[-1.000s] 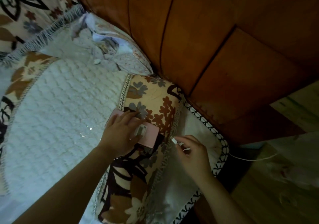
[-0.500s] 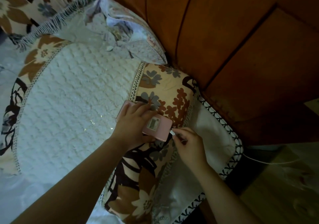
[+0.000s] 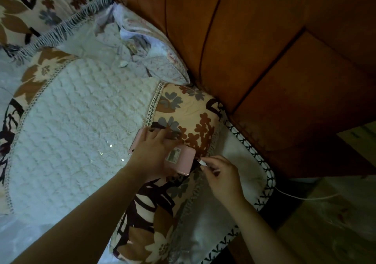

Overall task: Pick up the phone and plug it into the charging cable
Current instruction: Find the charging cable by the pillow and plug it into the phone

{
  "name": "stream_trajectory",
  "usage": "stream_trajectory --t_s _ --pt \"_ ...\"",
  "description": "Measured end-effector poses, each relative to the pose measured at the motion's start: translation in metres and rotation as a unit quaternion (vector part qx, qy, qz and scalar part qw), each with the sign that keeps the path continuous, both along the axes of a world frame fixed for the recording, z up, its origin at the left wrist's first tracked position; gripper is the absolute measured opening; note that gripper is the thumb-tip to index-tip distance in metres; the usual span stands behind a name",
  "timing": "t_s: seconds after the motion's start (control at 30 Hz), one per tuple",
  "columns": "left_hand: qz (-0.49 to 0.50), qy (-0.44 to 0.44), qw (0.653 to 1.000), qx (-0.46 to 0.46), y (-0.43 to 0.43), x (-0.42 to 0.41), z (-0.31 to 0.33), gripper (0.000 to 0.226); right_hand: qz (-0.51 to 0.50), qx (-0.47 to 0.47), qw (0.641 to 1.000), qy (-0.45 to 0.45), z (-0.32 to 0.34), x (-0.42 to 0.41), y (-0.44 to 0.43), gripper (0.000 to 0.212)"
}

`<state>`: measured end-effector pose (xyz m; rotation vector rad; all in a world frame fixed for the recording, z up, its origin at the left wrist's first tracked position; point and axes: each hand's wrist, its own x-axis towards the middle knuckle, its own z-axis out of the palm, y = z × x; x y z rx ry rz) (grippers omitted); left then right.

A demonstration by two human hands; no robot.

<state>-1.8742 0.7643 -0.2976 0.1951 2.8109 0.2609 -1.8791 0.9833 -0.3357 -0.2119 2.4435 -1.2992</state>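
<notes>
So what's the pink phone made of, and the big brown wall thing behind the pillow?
The phone looks like smooth metal or hard plastic, slightly shiny pink, with a paper sticker on its back; which one is hard to tell. The brown headboard seems padded and covered in leather or fake leather: it has soft, puffy panels with deep seams and a dull sheen.
</notes>
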Motion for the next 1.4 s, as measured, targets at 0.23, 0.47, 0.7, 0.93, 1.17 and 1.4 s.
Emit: stream_trajectory --t_s 0.23,0.47,0.7,0.93,1.17,1.4 --pt "0.105 0.02 0.991 0.08 -0.001 0.018 0.038 0.086 0.014 -0.005 0.999 0.043 0.048 -0.001 0.005 0.023" --pt "0.149 0.075 0.98 0.105 -0.002 0.052 0.095 0.085 0.047 -0.021 0.994 0.099 0.117 0.008 -0.003 0.024" --pt "0.197 0.125 0.961 0.15 -0.005 0.099 0.147 0.085 0.075 -0.039 0.986 0.141 0.17 0.041 -0.011 0.023" --pt "0.196 0.106 0.965 0.137 -0.009 0.138 0.163 0.09 0.102 -0.048 0.981 0.16 0.203 0.067 -0.022 0.023" --pt "0.193 0.131 0.958 0.167 -0.011 0.161 0.172 0.089 0.148 -0.045 0.972 0.179 0.221 0.073 -0.033 0.023" --pt "0.194 0.132 0.955 0.179 -0.012 0.165 0.181 0.088 0.149 -0.032 0.971 0.183 0.225 0.077 -0.038 0.022"
